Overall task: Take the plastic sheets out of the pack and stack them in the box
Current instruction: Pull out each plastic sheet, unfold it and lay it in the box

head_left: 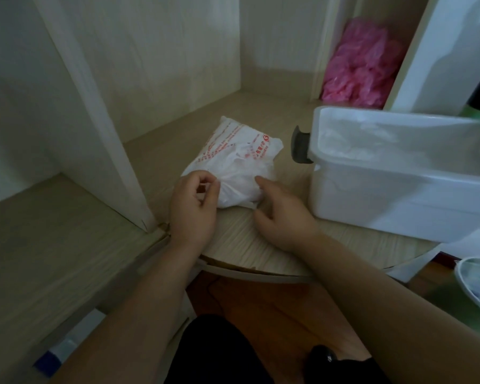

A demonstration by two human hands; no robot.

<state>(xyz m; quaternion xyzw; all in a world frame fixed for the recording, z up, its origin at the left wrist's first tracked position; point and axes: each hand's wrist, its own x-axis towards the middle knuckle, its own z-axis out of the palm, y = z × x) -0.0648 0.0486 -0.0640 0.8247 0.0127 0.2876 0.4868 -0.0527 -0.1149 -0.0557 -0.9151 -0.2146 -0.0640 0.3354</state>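
A white plastic pack [237,159] with red print lies on the wooden shelf in the middle of the head view. My left hand [193,210] is at its near left corner, thumb and fingers curled and pinching thin plastic there. My right hand [281,213] lies beside the pack's near right edge, fingers loosely bent and touching the plastic. To the right stands a white plastic box [394,189] with a dark side latch [299,145]; pale plastic sheets [352,151] lie inside it.
A vertical shelf divider [100,128] stands left of the pack. A pile of pink plastic [360,62] sits in the back right compartment. The shelf has a rounded front edge [261,275]. A clear container [477,286] is at the lower right.
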